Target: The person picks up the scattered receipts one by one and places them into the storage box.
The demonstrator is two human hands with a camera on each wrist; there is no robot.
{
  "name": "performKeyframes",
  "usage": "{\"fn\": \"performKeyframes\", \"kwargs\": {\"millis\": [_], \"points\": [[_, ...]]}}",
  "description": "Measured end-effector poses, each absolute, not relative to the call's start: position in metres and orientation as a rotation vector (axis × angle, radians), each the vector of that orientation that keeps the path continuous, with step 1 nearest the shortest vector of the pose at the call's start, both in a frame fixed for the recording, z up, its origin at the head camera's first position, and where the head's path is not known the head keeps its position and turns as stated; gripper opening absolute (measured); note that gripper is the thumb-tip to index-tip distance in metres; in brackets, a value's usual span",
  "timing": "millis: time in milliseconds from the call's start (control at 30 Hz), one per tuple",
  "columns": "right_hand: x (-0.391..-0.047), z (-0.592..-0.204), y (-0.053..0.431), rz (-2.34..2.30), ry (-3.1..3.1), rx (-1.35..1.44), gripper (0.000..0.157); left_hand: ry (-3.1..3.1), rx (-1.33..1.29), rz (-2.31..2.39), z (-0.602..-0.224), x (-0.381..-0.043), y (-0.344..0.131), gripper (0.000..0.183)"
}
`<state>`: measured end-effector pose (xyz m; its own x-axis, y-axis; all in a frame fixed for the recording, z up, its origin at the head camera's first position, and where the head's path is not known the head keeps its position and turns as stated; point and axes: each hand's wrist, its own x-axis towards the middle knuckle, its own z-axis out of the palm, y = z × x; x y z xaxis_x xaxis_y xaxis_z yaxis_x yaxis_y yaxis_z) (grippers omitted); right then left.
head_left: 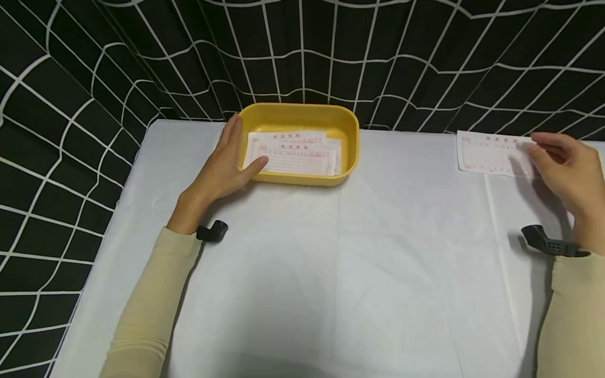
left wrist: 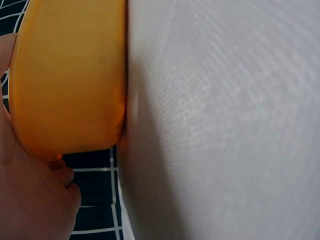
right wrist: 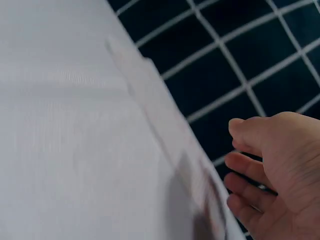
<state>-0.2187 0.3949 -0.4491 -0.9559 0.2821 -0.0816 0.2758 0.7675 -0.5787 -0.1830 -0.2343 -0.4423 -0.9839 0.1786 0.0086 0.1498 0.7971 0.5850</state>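
Observation:
A yellow plastic tub (head_left: pixel 351 143) stands near the back edge of the table with several printed paper slips (head_left: pixel 295 161) lying in it. My left hand (head_left: pixel 224 163) grips the tub's left end, thumb over the front rim and fingers along the outer wall. In the left wrist view, that hand rests against the side of the tub (left wrist: pixel 70 75). Far to the right, another paper slip (head_left: pixel 491 155) lies flat on the tabletop. Just over its right end is my right hand (head_left: pixel 569 170), its fingers loosely bent and apart from the paper in the right wrist view.
A white cloth (head_left: pixel 350 278) covers the table. Dark curtains (head_left: pixel 312 47) with a white grid pattern hang behind it and along the left side. Black wrist-worn cameras, such as the left one (head_left: pixel 215 231), sit on both wrists.

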Motion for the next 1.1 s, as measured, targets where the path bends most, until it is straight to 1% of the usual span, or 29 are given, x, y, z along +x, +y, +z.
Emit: {"fn": "performKeyframes", "kwargs": {"millis": [100, 300, 467, 700, 967, 1100], "points": [[-0.221, -0.455, 0.403, 0.915, -2.971, -0.503, 0.059, 2.924, 0.259, 0.943, -0.441, -0.182, -0.233, 0.107], [-0.229, -0.458, 0.404, 0.826, -3.060, -0.356, 0.064, 2.912, 0.210, 0.948, -0.440, -0.180, -0.233, 0.107], [-0.228, -0.460, 0.411, 0.784, -3.063, -0.400, 0.065, 2.904, 0.225, 0.953, -0.439, -0.180, -0.232, 0.107], [-0.227, -0.459, 0.414, 0.735, -3.168, -0.324, 0.075, 2.908, 0.236, 0.954, -0.438, -0.182, -0.232, 0.108], [-0.221, -0.458, 0.415, 0.726, -3.145, -0.401, 0.080, 2.907, 0.243, 0.954, -0.441, -0.183, -0.233, 0.109], [-0.222, -0.462, 0.413, 0.704, -3.144, -0.412, 0.079, 2.914, 0.246, 0.961, -0.441, -0.182, -0.236, 0.109]]}}
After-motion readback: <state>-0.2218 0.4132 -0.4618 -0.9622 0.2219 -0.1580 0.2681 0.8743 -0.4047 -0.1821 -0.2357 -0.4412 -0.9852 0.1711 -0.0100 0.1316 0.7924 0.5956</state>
